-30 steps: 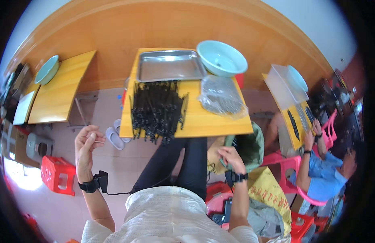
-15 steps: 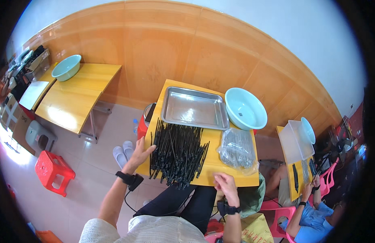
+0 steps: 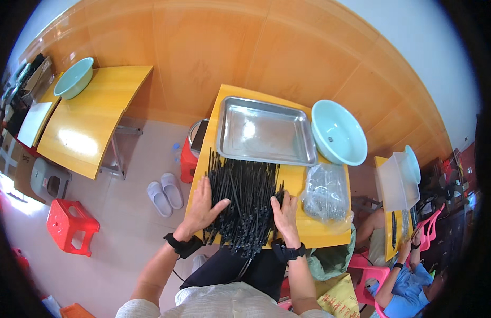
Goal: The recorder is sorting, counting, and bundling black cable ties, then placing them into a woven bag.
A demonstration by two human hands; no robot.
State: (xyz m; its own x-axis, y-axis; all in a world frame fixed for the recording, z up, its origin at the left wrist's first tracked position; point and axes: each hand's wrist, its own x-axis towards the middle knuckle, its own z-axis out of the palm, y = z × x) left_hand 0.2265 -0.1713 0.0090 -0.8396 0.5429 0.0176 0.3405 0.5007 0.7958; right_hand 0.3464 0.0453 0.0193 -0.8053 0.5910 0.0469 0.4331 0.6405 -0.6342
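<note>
The two hands are apart from each other, with a pile of thin black strips between them; the left hand is spread, palm inward, its fingers along the pile's left side and its thumb over the strips; the right hand stands at the right side of the pile, thumb against the strips and away from the fingers, not closed around anything; a black band with a small box sits on each wrist, the left one and the right one; the strips lie roughly side by side, pointing away from the person, on a yellow desk, some ends jutting over its near edge; just beyond their far ends is a shallow metal tray; right of the tray stands a light blue basin, and nearer, right of the strips, lies a clear plastic bag, its contents hard to make out; on the floor to the left are a pair of pale slippers and a red stool; farther left, a second yellow desk carries a green basin; to the right, a person in a blue shirt sits at another desk, which bears a translucent bin
</note>
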